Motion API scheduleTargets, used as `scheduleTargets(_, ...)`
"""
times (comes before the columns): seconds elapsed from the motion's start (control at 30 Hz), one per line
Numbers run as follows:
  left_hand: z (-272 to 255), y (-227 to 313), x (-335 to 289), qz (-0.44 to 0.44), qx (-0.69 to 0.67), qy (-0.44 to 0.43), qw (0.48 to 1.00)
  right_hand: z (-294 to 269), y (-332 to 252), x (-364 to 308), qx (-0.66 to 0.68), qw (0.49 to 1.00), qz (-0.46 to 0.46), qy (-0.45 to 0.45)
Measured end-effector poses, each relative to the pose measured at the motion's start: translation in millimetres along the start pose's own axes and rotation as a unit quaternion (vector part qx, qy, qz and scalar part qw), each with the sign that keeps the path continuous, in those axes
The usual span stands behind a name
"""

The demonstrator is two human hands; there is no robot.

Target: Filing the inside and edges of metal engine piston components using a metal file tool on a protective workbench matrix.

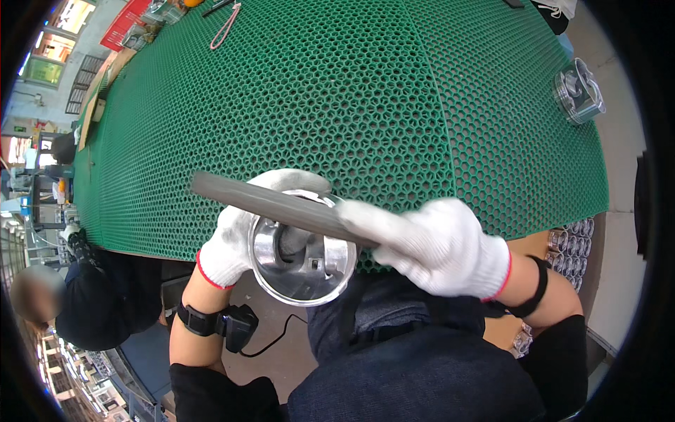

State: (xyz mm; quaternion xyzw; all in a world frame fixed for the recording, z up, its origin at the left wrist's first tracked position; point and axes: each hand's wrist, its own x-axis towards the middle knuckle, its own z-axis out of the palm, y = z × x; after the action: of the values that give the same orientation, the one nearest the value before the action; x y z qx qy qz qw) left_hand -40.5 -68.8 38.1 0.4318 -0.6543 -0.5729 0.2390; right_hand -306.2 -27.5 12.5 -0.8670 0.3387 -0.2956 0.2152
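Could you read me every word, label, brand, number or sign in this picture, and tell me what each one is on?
There is no text I can read out.
Round metal part in the left hand: none legible.
Dark bar in the right hand: none legible.
Small green sign at far left: too small to read.

Wide passage opens across the green honeycomb mat [337,105] — its middle offers a hand free room ahead and to both sides, with a metal cup [580,95] standing in the way near the right edge and a pink loop [223,32] lying toward the far side. Closer in, a dark gray bar [278,209] in the right hand [443,246] bars the way over the piston [266,246] gripped by the left hand [235,235] — only the hollow's near part remains uncovered.
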Motion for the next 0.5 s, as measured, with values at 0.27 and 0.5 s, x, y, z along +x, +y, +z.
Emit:
scheduleTargets(0.27,-4,-10,2,0.053,-0.066,-0.026,0.996,-33,11,-13,-0.038,0.995,-0.012,-0.089)
scheduleTargets(0.5,-8,-10,-13,0.139,0.201,-0.002,0.970,-1,33,20,0.100,0.994,-0.003,0.035)
